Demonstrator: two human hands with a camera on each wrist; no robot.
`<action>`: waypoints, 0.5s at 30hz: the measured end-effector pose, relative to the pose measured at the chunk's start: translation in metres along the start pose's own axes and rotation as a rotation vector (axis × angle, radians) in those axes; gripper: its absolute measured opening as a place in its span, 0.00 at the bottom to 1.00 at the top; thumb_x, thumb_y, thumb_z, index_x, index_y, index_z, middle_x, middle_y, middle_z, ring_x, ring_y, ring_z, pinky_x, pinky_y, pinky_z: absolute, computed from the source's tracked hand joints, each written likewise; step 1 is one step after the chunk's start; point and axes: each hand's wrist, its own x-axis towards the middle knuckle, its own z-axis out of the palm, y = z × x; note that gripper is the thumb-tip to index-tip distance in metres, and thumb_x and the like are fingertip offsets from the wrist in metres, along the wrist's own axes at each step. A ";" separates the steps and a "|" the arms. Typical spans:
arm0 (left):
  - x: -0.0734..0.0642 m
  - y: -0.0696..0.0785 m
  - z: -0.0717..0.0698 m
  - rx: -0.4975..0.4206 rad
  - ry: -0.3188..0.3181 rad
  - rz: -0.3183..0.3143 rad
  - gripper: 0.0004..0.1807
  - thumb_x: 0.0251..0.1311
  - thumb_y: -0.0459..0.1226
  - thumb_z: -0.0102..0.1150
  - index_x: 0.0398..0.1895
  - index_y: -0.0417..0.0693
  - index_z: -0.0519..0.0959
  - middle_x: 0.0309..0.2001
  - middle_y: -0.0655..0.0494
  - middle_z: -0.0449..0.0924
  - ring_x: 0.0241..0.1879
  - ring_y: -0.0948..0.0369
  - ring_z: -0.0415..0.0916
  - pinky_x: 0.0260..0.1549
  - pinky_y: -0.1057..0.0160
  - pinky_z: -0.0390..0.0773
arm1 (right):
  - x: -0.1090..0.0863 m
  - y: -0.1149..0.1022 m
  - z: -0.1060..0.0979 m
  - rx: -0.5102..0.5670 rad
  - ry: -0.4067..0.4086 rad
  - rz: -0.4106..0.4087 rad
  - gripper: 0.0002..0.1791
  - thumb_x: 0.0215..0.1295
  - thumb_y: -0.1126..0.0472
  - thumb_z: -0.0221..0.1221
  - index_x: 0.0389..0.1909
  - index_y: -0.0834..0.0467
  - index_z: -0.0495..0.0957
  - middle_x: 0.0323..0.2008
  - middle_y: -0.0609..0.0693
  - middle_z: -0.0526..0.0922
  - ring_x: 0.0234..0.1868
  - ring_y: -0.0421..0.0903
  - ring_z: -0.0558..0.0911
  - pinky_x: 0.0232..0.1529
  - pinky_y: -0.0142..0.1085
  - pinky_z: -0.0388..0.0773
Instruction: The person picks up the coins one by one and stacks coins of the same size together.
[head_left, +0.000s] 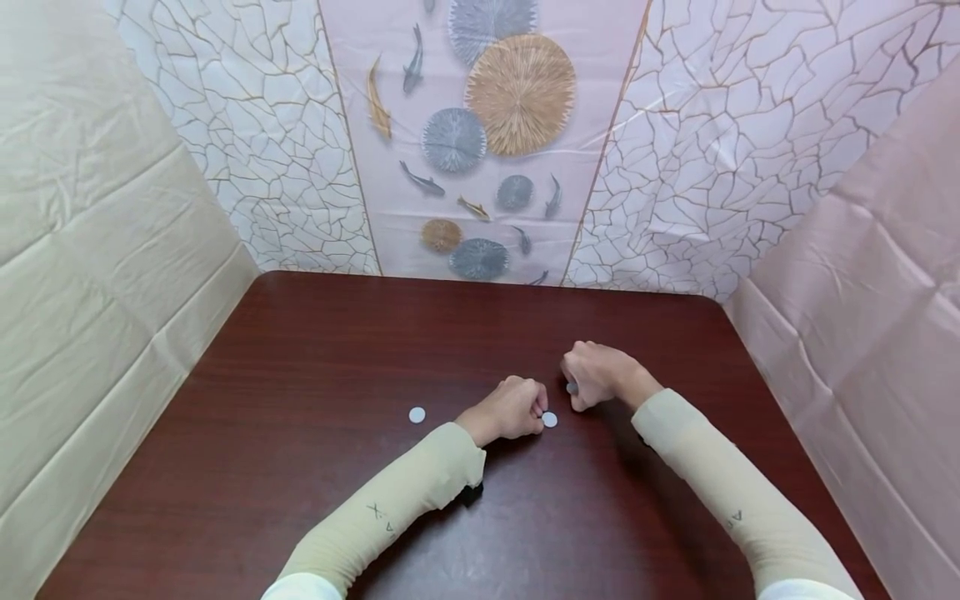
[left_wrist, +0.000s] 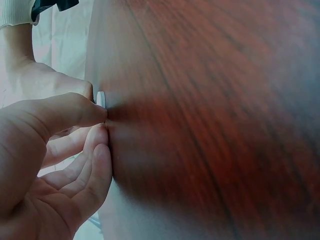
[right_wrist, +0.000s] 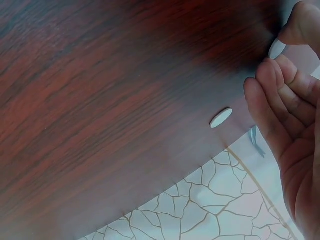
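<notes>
My left hand has its thumb and fingertips together at the edge of a small white disc, close to the tabletop. In the left wrist view that disc shows just past the thumb tip. Across from it, my right hand pinches another small disc, which looks greyer from above. The right wrist view shows this disc between thumb and fingertip, tilted near the table. A further white disc lies on the wood beyond those fingers; I cannot make it out in the head view.
One more white disc lies flat to the left of my left hand. Dark reddish-brown wood forms the tabletop. Patterned sheeting hangs behind the table, and pale cloth walls stand along both sides.
</notes>
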 end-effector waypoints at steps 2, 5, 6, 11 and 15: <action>0.000 0.001 0.000 -0.003 -0.002 -0.002 0.07 0.58 0.32 0.70 0.40 0.47 0.85 0.36 0.61 0.88 0.33 0.73 0.79 0.38 0.76 0.76 | -0.001 0.000 0.001 -0.001 -0.002 0.010 0.16 0.48 0.59 0.71 0.12 0.48 0.72 0.12 0.39 0.68 0.16 0.36 0.65 0.19 0.29 0.63; 0.000 0.001 0.001 -0.003 0.001 -0.006 0.07 0.57 0.32 0.70 0.39 0.47 0.85 0.35 0.61 0.88 0.33 0.73 0.78 0.38 0.76 0.76 | -0.004 0.000 0.002 0.003 -0.001 0.017 0.17 0.48 0.59 0.71 0.13 0.48 0.72 0.12 0.39 0.67 0.16 0.36 0.64 0.19 0.29 0.63; 0.000 0.001 0.001 -0.002 0.002 -0.007 0.07 0.57 0.32 0.70 0.39 0.47 0.85 0.35 0.61 0.88 0.33 0.73 0.78 0.38 0.76 0.76 | -0.004 -0.001 0.002 -0.001 -0.001 0.019 0.17 0.49 0.58 0.71 0.13 0.48 0.72 0.12 0.39 0.67 0.16 0.36 0.64 0.19 0.29 0.63; 0.000 0.001 0.001 0.001 0.006 -0.006 0.08 0.56 0.32 0.70 0.39 0.47 0.85 0.35 0.61 0.88 0.33 0.73 0.78 0.38 0.76 0.75 | -0.010 -0.001 0.001 0.005 0.014 0.006 0.17 0.48 0.58 0.71 0.13 0.47 0.71 0.12 0.38 0.67 0.16 0.35 0.65 0.19 0.29 0.63; -0.001 0.001 0.001 0.012 0.010 -0.005 0.08 0.57 0.32 0.71 0.40 0.47 0.85 0.36 0.61 0.88 0.34 0.72 0.78 0.39 0.76 0.76 | -0.016 -0.002 -0.002 0.014 0.011 0.004 0.18 0.49 0.59 0.69 0.13 0.47 0.69 0.12 0.37 0.63 0.15 0.34 0.61 0.19 0.28 0.59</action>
